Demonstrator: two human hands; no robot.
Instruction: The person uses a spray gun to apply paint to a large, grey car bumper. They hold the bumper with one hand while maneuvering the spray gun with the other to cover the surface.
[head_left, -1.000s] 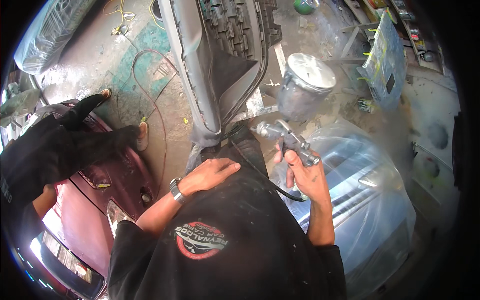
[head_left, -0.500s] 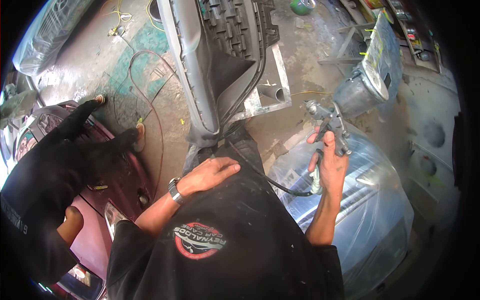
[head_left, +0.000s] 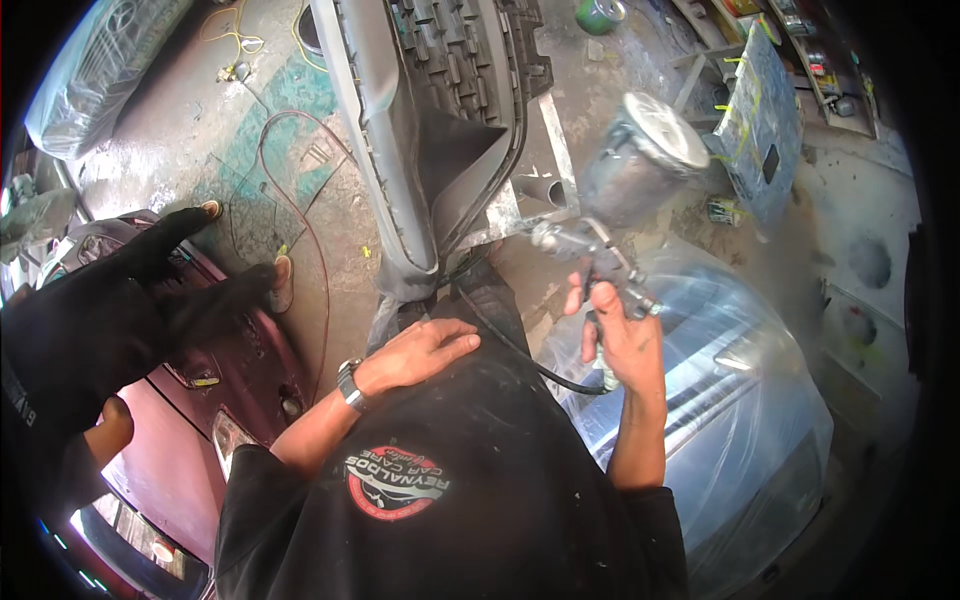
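My right hand [head_left: 632, 345] is wrapped round the handle of a metal spray gun [head_left: 595, 255], whose paint cup [head_left: 640, 165] with a pale lid sits on top. A dark air hose [head_left: 550, 376] runs from the base of the handle toward my body. Flat against the front of my dark shirt lies my left hand [head_left: 415, 358], its fingers stretched out and holding nothing; a watch [head_left: 350, 385] is on that wrist. Straight ahead of me, left of the spray gun, is a grey car bumper [head_left: 390, 150] with a grille of dark blocks.
A pale metal stand [head_left: 555, 140] is beside the bumper. At right, a car [head_left: 720, 400] is covered in clear plastic sheeting. On my left, a person in dark clothes [head_left: 90, 330] leans over a maroon car [head_left: 240, 350]. A red-brown hose [head_left: 318, 240] crosses the floor.
My right hand has carried the spray gun leftward, closer to the bumper. My left hand stays on my shirt. The other person's arm and body have shifted slightly left.
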